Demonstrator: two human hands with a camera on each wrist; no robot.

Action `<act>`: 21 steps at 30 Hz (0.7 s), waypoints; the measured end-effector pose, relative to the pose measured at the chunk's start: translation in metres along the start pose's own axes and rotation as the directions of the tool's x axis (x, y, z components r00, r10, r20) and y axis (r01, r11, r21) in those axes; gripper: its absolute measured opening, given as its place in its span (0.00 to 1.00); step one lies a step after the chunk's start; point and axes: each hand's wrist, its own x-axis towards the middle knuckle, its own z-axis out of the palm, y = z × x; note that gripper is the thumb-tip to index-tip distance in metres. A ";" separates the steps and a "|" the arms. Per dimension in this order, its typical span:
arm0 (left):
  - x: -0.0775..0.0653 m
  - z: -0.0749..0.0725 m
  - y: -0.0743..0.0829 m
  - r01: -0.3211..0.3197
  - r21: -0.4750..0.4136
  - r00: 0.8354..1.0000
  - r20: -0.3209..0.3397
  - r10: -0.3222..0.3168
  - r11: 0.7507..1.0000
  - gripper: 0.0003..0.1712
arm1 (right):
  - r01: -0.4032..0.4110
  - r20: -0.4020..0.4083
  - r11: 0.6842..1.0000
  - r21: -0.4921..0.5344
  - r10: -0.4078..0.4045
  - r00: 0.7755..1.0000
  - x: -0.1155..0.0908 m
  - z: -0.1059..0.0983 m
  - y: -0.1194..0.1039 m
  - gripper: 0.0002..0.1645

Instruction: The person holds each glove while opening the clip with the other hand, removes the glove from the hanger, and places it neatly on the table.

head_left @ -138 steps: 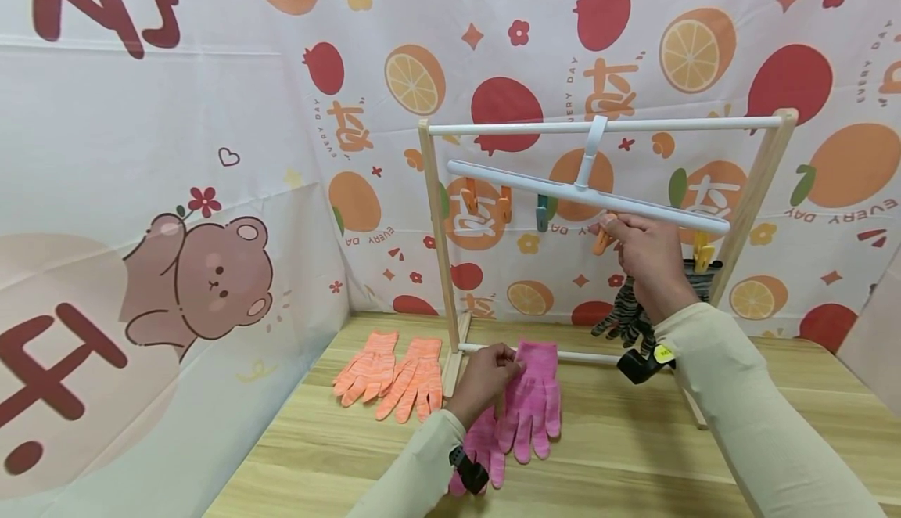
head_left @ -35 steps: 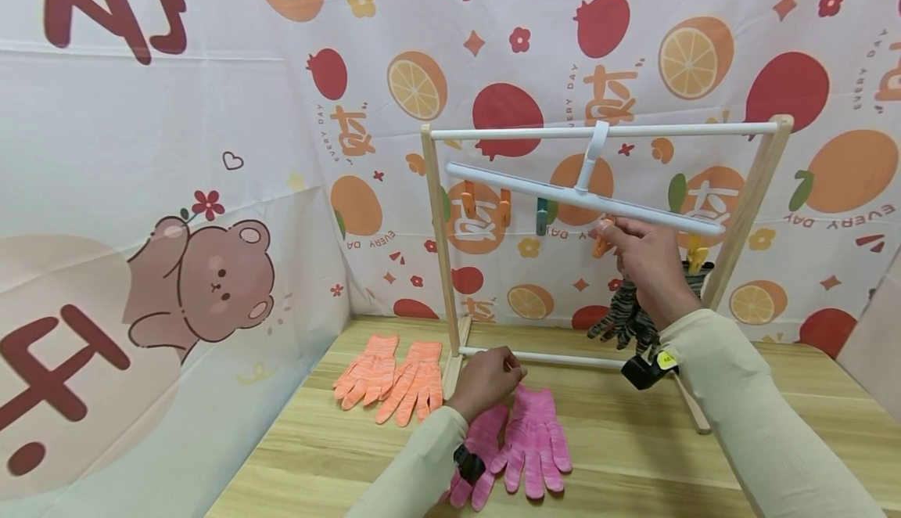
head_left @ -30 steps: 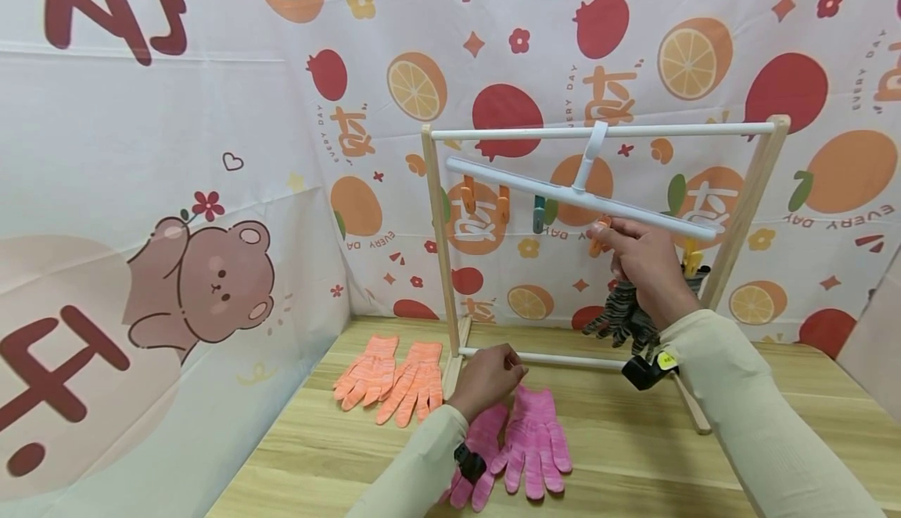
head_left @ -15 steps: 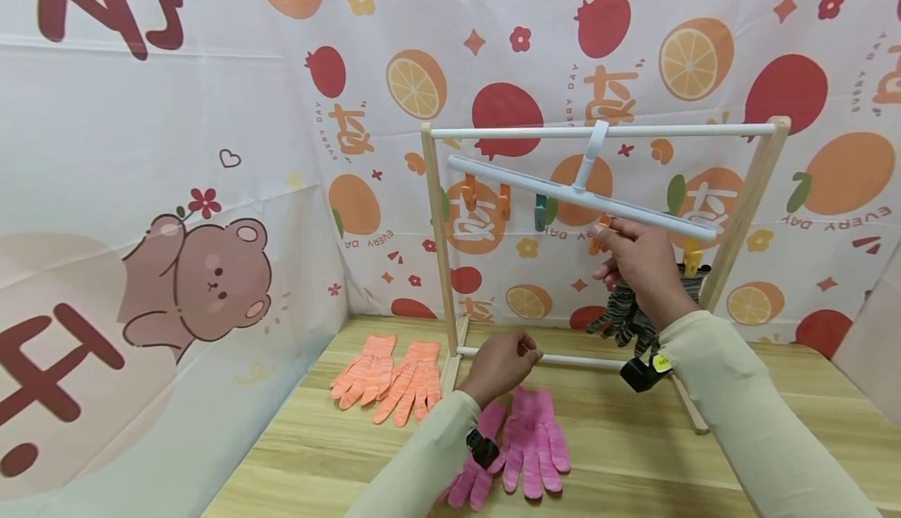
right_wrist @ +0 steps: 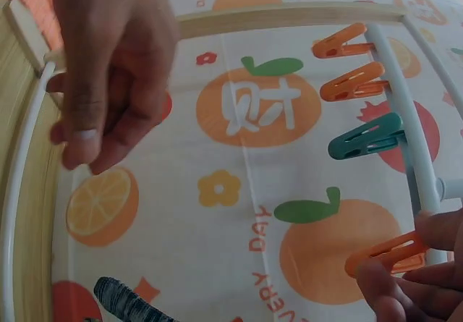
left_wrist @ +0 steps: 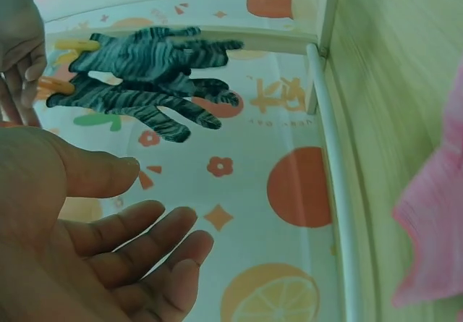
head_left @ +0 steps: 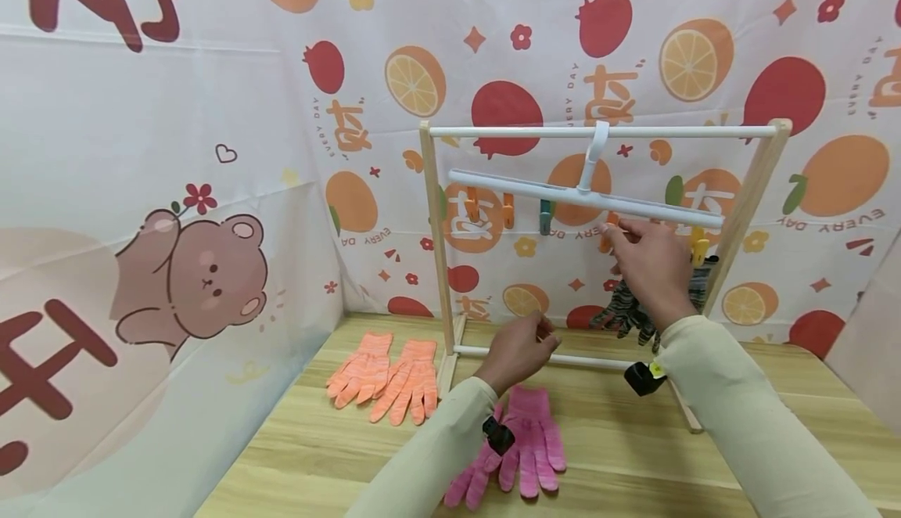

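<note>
My right hand (head_left: 651, 267) pinches an orange clothespin (right_wrist: 391, 255) under the white hanger (head_left: 521, 184), which hangs tilted with its right end lower. My left hand (head_left: 519, 350) is in the air above the pink gloves (head_left: 531, 432), its fingers loosely bent and holding nothing, as the left wrist view shows. Those two gloves lie overlapping on the table, one partly covered by my left wrist. Dark striped gloves (left_wrist: 145, 54) hang from a yellow clothespin (left_wrist: 78, 45) and another orange one. In the head view my right hand partly hides them.
The hanger hooks over the top bar of a wooden rack (head_left: 756, 189), with a lower bar (head_left: 591, 361) near the table. Two orange clothespins (head_left: 508, 211) and a green one (head_left: 545, 217) hang on its left half. Orange gloves (head_left: 411, 385) lie left of the rack.
My left hand has left the pink glove's cuff and moved right and slightly up. That glove lies nearer the front. My right hand stays at the orange clothespin; the hanger tilts less.
</note>
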 end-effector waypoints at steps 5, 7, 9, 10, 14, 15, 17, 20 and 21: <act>0.006 0.004 0.011 -0.017 -0.015 1.000 -0.007 0.017 1.000 0.12 | 0.061 -0.114 0.995 -0.074 -0.069 0.991 0.000 -0.002 0.003 0.26; 0.008 0.006 0.015 -0.013 -0.015 1.000 -0.008 0.013 1.000 0.13 | 0.065 -0.144 0.996 -0.065 -0.074 0.987 0.000 -0.004 0.004 0.27; 0.009 0.007 0.018 -0.003 -0.019 1.000 -0.007 0.002 1.000 0.14 | 0.059 -0.161 0.997 -0.047 -0.066 0.985 -0.001 -0.006 0.005 0.29; 0.010 0.007 0.020 0.000 -0.013 1.000 -0.007 -0.001 1.000 0.15 | 0.059 -0.174 0.997 -0.043 -0.065 0.983 -0.001 -0.007 0.005 0.30; 0.014 0.008 0.026 0.009 -0.003 1.000 -0.004 -0.009 1.000 0.17 | 0.062 -0.235 0.998 -0.012 -0.063 0.970 0.000 -0.011 0.009 0.28; 0.015 0.008 0.028 0.009 0.004 1.000 -0.004 -0.009 1.000 0.18 | 0.063 -0.250 0.998 -0.006 -0.063 0.966 0.000 -0.012 0.010 0.27; 0.017 0.009 0.030 0.003 0.012 1.000 -0.003 -0.003 1.000 0.19 | 0.050 -0.272 0.999 0.010 -0.046 0.961 0.001 -0.015 0.013 0.25; 0.020 0.010 0.034 -0.009 0.026 1.000 -0.003 0.009 1.000 0.20 | 0.010 -0.270 1.000 0.023 -0.003 0.963 0.001 -0.018 0.017 0.25; 0.021 0.010 0.035 -0.013 0.028 1.000 -0.004 0.013 1.000 0.20 | -0.005 -0.265 1.000 0.023 0.011 0.964 0.001 -0.018 0.018 0.24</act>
